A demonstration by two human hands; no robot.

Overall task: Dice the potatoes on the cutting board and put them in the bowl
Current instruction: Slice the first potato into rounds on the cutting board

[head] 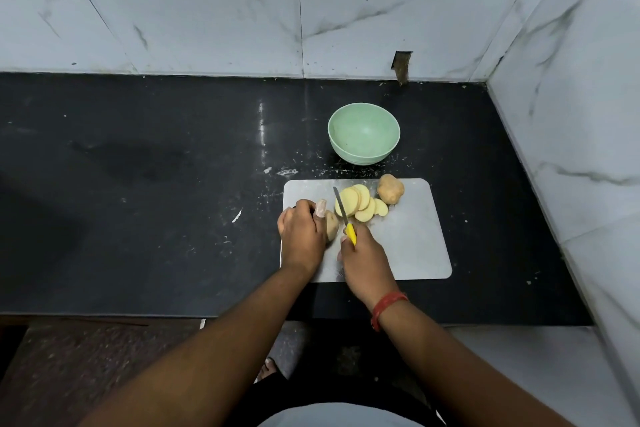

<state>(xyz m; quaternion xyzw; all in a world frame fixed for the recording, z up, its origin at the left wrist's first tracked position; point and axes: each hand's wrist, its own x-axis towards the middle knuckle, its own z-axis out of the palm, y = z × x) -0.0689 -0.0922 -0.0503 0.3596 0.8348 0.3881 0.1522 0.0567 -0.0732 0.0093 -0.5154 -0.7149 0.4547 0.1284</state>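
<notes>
Left hand [300, 232] – fingers curled over my potato piece [331, 225], pressing it to cutting board [415, 246]. Right hand [362, 258] clasps knife [344, 215]; slices [360, 203] just beyond blade, whole potato [390, 188] further right. Bowl [363, 138] beyond board.

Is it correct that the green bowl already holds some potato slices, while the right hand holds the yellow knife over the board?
Not quite. In the head view the green bowl is empty; the potato slices lie on the cutting board. The right hand does hold the yellow knife.
</notes>
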